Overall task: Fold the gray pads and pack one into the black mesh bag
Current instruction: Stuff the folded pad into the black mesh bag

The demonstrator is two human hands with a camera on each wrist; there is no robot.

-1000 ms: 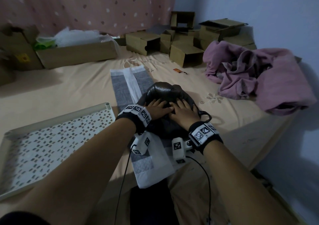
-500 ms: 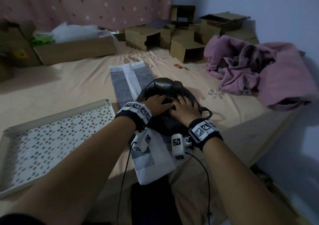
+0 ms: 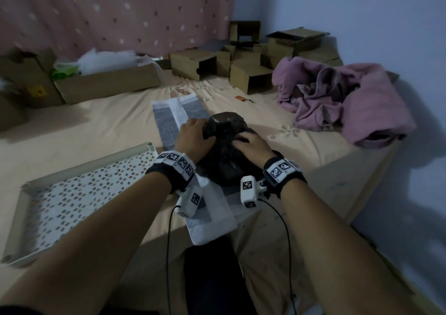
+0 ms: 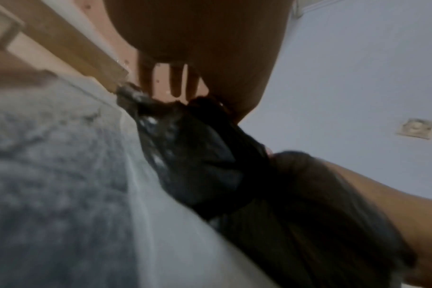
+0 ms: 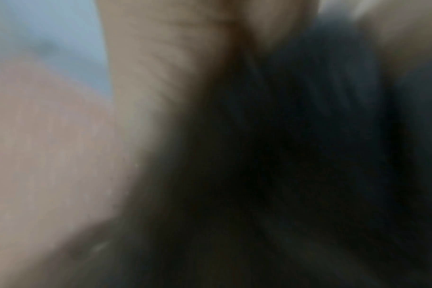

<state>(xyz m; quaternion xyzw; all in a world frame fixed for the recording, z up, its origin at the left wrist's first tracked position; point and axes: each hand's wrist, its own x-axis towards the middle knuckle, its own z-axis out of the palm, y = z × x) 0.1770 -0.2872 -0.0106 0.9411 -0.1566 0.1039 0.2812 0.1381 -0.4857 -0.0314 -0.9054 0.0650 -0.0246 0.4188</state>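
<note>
A black mesh bag (image 3: pixel 225 124) with a rounded bulge at its far end lies on a long gray pad with white borders (image 3: pixel 169 124) spread along the bed. My left hand (image 3: pixel 200 128) wraps the left side of the bulge. My right hand (image 3: pixel 239 139) curls its fingers into the gathered fabric just behind it. The left wrist view shows the bunched bag (image 4: pixel 205 155) over the gray pad (image 4: pixel 49 175), with my left hand's fingers (image 4: pixel 175 83) above. Only dark bag fabric (image 5: pixel 284 155) appears in the blurred right wrist view. What the bag holds is hidden.
A white perforated tray (image 3: pixel 84 167) lies on the bed to the left. A crumpled pink cloth (image 3: pixel 350 102) sits at the right, near the bed's edge (image 3: pixel 362 194). Cardboard boxes (image 3: pixel 248 78) line the far side, and a long box (image 3: pixel 106 85) stands at the back left.
Both hands lay flat side by side on the bag. Now the left hand has slid forward onto the side of the bulge, and the right hand's fingers have curled into the fabric.
</note>
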